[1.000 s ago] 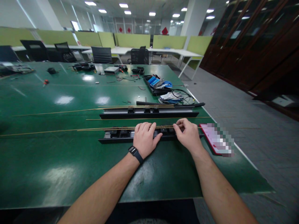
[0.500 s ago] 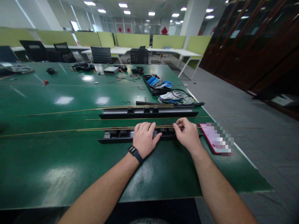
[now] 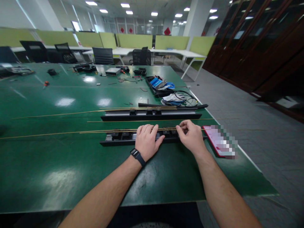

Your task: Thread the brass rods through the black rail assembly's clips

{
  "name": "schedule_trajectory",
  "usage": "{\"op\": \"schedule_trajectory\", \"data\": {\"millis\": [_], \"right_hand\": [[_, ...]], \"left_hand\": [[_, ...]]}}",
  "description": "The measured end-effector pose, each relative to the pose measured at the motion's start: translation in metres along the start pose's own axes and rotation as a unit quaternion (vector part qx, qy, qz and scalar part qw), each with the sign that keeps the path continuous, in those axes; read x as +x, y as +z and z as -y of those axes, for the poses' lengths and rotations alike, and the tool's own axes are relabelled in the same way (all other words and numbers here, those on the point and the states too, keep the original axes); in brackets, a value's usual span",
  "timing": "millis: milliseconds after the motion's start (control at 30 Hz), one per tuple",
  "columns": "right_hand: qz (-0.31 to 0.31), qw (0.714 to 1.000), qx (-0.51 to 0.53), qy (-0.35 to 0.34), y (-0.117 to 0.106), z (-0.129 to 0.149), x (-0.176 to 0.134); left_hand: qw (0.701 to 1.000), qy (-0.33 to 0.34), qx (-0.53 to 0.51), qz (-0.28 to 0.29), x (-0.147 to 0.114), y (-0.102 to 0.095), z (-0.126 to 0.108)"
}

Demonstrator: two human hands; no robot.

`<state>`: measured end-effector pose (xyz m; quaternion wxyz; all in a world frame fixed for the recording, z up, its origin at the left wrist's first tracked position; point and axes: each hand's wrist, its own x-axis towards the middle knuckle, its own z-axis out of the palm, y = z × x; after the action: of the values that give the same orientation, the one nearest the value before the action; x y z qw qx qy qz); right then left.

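My left hand lies palm down across a long black channel, its fingers over the far side and its thumb stretched to the right. Beneath and beside it, thin brass-coloured rods run lengthwise along the channel and reach far out to the left. Black blocks sit inside the channel. Near the channel's right end, my right hand pinches a thin rod between thumb and fingers; the fingertips partly hide the grip. A dark watch is on my left wrist.
A second black channel with rods lies farther back, and a single rod lies between the two. At right is a red-edged phone-like object, partly blurred. Gloves and a black tray stand near the green table's right edge.
Both hands stay in the same place. The end of a near rod has shifted very slightly; nothing else visibly differs.
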<state>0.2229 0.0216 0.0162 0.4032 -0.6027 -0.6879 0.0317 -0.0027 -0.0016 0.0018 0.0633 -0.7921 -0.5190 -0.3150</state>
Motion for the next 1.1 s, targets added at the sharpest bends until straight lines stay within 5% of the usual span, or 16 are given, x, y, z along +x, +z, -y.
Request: {"op": "schedule_trajectory", "data": {"millis": [1100], "right_hand": [[-0.004,1.0,0.001,0.002,-0.0002,0.001,0.0006]], "left_hand": [[1.0,0.0,-0.003,0.001,-0.0006,-0.0004,0.0006]]}}
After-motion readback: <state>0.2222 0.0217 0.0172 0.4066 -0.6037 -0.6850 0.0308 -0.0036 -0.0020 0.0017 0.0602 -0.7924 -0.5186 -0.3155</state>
